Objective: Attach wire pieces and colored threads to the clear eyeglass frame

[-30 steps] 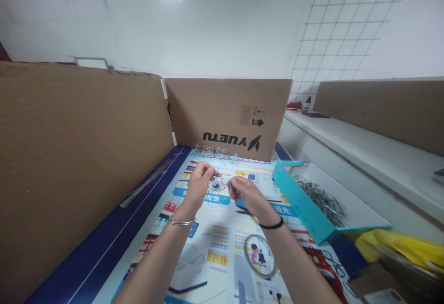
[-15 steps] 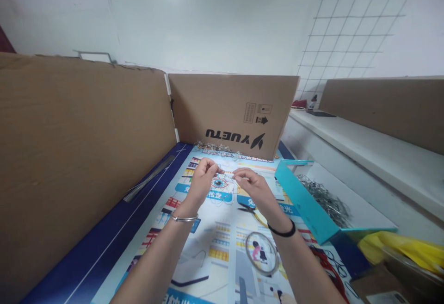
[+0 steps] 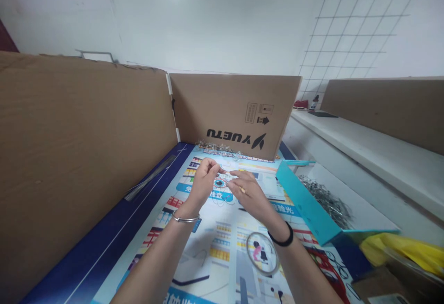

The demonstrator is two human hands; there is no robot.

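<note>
My left hand (image 3: 205, 179), with a silver bracelet at the wrist, is pinched on a thin wire above the printed eye on the poster mat (image 3: 215, 220). Close to its right, my right hand (image 3: 250, 194), a black band at its wrist, has its fingers bent toward the left fingertips. Something small and yellowish shows between the right fingers; it may be a tool handle, but most of it is hidden. Fine wire loops (image 3: 224, 198) hang below the hands. A round coil of wire (image 3: 262, 253) lies on the mat nearer to me.
An open teal box (image 3: 305, 207) of metal pieces (image 3: 326, 200) stands at the right, beside a yellow bag (image 3: 402, 251). Cardboard panels (image 3: 236, 105) rise behind and at the left. Metal strips (image 3: 149, 179) lie at the left; wire scraps (image 3: 217, 147) line the back.
My right hand has moved slightly left and down, its fingers more curled and closer to my left hand. The yellow-handled pliers that lay beneath it are now mostly out of sight.
</note>
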